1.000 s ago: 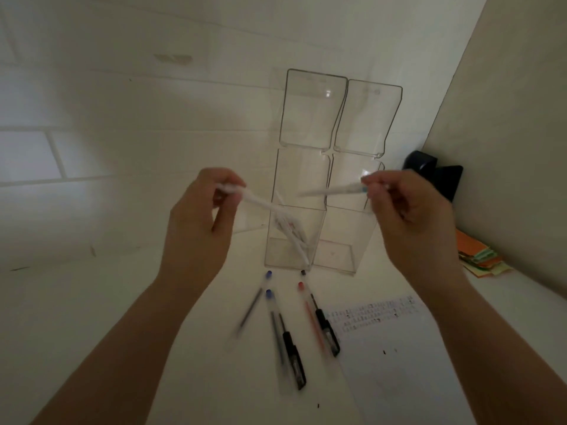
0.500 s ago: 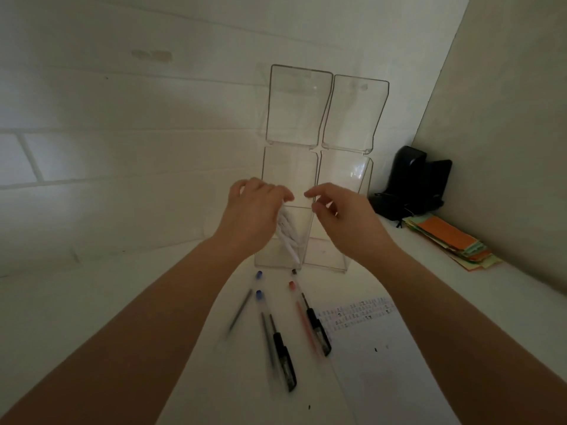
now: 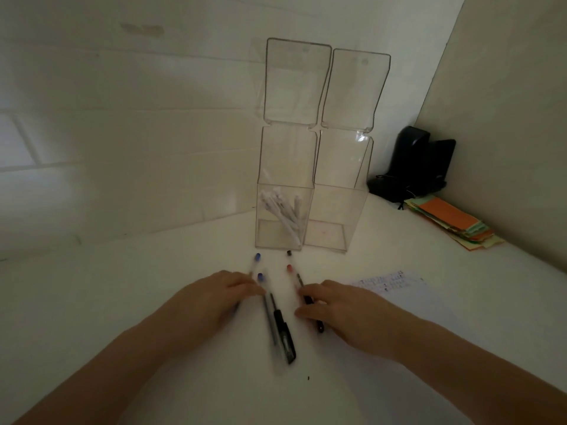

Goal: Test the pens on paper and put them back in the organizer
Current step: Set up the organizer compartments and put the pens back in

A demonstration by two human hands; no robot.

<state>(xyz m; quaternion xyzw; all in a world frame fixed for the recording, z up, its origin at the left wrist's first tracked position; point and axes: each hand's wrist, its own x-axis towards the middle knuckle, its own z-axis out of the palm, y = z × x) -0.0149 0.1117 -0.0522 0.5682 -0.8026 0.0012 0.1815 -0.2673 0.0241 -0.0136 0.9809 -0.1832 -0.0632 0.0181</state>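
While both hands lie low on the white surface [image 3: 92,302], the left hand [image 3: 211,299] rests with relaxed fingers on the blue-capped pens [image 3: 260,276], and the right hand [image 3: 340,308] touches the red-capped pen [image 3: 289,267]. White pens [image 3: 282,213] lean inside the clear organizer [image 3: 334,216] toward the far edge, its left compartment.

The left hand [image 3: 214,297] covers most of the clear blue-capped pen [image 3: 256,259] at the far left, leaving only its cap end showing. The right hand [image 3: 340,308] hides the middles of the red-capped pen [image 3: 290,270] and the black-capped pen [image 3: 288,253]. Whether either hand grips a pen cannot be told. Writing on the white sheet of paper [image 3: 408,305] is too small to read. Both forearms are cut off by the bottom edge.
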